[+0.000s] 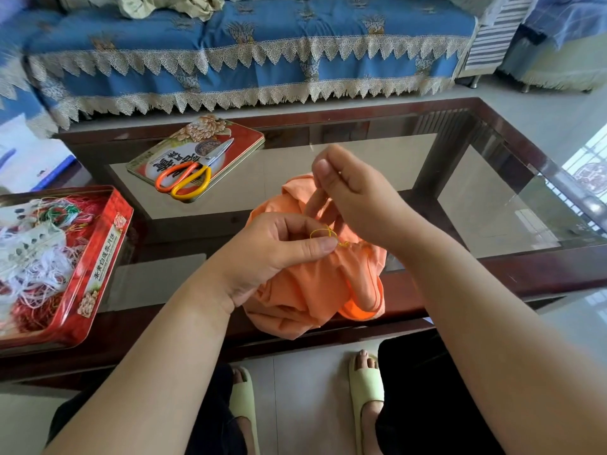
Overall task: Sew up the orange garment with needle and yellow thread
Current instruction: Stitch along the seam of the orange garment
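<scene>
The orange garment [305, 290] hangs bunched over the near edge of the glass table. My left hand [272, 254] grips its gathered fold, the thumb pressing the cloth beside the seam. A small loop of yellow thread [323, 233] stands at the seam just above that thumb. My right hand [354, 198] is raised above the garment, thumb and forefinger pinching the thread, which runs thinly up from the loop. The needle is too thin to make out; whether it sits in the pinch I cannot tell.
A red tin [62, 257] full of tangled threads sits at the left on the glass table [476, 205]. Its lid [197, 156] lies farther back with orange-and-yellow scissors [187, 178] on it. A blue sofa [249, 44] stands behind. My slippered feet [366, 382] are below.
</scene>
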